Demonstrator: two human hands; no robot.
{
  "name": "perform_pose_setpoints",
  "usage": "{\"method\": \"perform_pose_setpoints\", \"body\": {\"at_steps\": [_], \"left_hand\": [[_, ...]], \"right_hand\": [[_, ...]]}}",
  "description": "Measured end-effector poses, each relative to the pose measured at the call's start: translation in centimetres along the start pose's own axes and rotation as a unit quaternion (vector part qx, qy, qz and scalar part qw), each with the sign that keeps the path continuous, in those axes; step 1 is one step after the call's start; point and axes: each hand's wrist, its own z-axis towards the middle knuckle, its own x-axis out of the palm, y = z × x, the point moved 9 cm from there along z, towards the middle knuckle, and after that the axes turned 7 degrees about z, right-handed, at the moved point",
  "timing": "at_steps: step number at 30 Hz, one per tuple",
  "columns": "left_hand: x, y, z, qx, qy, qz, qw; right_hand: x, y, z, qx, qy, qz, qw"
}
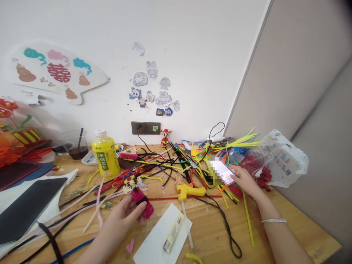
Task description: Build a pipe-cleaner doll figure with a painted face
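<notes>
My left hand (129,212) is closed around a small doll (142,202) of fuzzy pipe cleaner, with a magenta body, a black band at the waist and a pale head with yellow and red on top. At the right, my right hand (243,180) grips the lower right edge of a smartphone (223,171) with a lit screen, tilted above the heap of pipe cleaners. A yellow hot glue gun (191,191) lies between the hands, a glue stick pointing towards me. Below it, a pale yellow lighter-like tube (173,233) rests on a white card (150,240).
Loose pipe cleaners (247,141) pile up along the wall. A yellow drink bottle (105,154) and a plastic cup (77,146) stand at the left, behind a dark tablet (30,211). A small red figure (165,138) stands by the socket. A clear bag (286,161) sits right.
</notes>
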Motion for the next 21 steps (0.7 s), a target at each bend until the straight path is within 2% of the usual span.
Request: {"method": "perform_pose_setpoints", "body": {"at_steps": [3,5,7,9,10,12,14,16,21], "left_hand": [[0.1,0.3,-0.2,0.000,-0.007,-0.011,1.000],[0.0,0.2,-0.4,0.001,-0.019,-0.015,1.000],[-0.2,-0.1,-0.7,-0.002,-0.039,-0.016,0.999],[-0.3,-0.5,-1.1,-0.007,-0.059,-0.025,0.998],[-0.4,-0.8,-1.2,-0.003,-0.070,-0.037,0.997],[-0.2,-1.1,-1.5,-0.005,-0.068,-0.052,0.996],[0.1,-1.1,-1.6,-0.009,-0.061,-0.059,0.996],[0.4,-0.7,-1.7,-0.024,-0.056,-0.075,0.995],[0.8,0.4,-1.8,-0.066,-0.052,-0.160,0.984]], "right_hand": [[0.5,3.5,-0.3,-0.008,-0.022,0.037,0.999],[1.5,8.3,-1.1,-0.037,-0.027,0.111,0.993],[3.8,15.0,-2.9,-0.100,0.026,0.193,0.976],[7.0,21.7,-5.6,-0.163,0.123,0.243,0.948],[8.3,24.6,-7.0,-0.187,0.161,0.264,0.932],[10.6,28.5,-9.4,-0.210,0.210,0.292,0.909],[12.1,29.7,-10.4,-0.193,0.211,0.320,0.903],[13.0,29.4,-10.8,-0.170,0.194,0.348,0.901],[12.9,28.3,-11.0,-0.177,0.148,0.346,0.909]]}}
